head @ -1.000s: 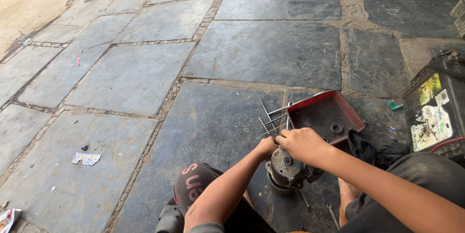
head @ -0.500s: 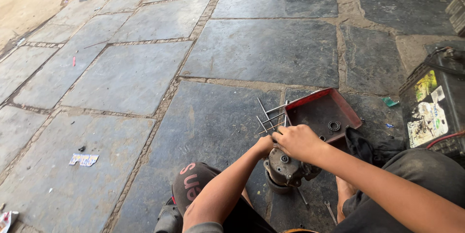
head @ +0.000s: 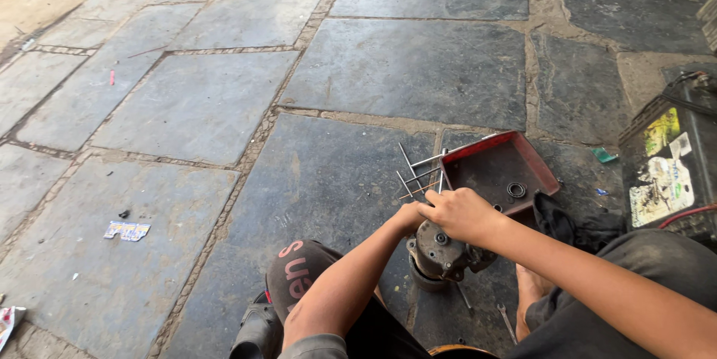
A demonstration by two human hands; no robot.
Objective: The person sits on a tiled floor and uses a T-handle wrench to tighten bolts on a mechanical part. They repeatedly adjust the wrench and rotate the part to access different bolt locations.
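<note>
Outdoor floor of large grey stone slabs (head: 418, 68) with sandy joints, dusty, bits of litter: a paper scrap (head: 127, 230) at left, a small red bit (head: 112, 77) far left. Black battery box (head: 672, 172) with stickers at the right edge. Red metal tray (head: 497, 169) on the slabs just ahead of the hands, a ring-shaped part (head: 516, 189) lying in it, thin metal rods (head: 420, 172) leaning over its left rim. Dark rag (head: 567, 225) right of the tray.

Greasy metal motor housing (head: 444, 254) stands on the floor between the person's legs, just below the tray; long axis roughly upright, top end tilted slightly toward the tray. Small spanner (head: 508, 322) on the floor beneath it.

Left hand (head: 409, 217) closed on the housing's top left edge. Right hand (head: 459, 213) curled over the top, fingers closed around something there; can't tell what.
</note>
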